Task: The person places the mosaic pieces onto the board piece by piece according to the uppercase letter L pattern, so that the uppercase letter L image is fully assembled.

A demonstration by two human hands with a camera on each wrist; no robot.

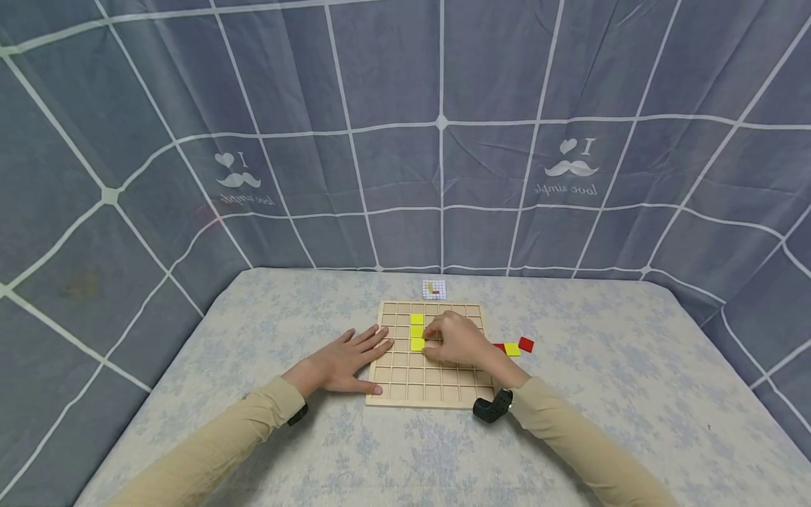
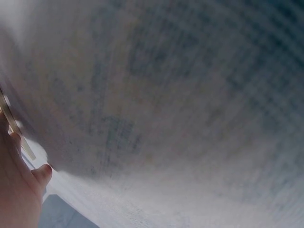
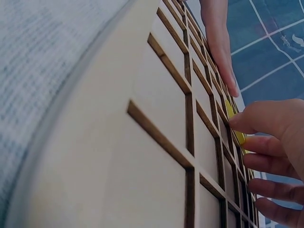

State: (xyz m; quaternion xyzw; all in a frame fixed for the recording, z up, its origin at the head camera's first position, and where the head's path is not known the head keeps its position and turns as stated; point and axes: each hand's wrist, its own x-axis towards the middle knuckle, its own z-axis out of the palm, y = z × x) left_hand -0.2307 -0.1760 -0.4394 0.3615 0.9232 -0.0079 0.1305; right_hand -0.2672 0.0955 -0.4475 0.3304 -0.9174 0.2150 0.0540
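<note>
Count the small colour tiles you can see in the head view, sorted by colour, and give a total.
Yellow tiles: 4, three in a column on the wooden grid board, namely, and one loose on the table.
Red tiles: 2, loose on the table, one partly hidden.
Total: 6

A: What does the person wear? Both arms are in long sleeves of a plain beige cloth, reaching to the wrists; the cuffs sit snug.

B: And at the wrists? A black band sits at the end of the left sleeve, just behind the left hand [image 1: 345,359]; a bulkier black device on a strap sits behind the right hand [image 1: 459,340], jutting out to the side.

A: The hands themselves? Bare; no gloves, no rings that show.
</note>
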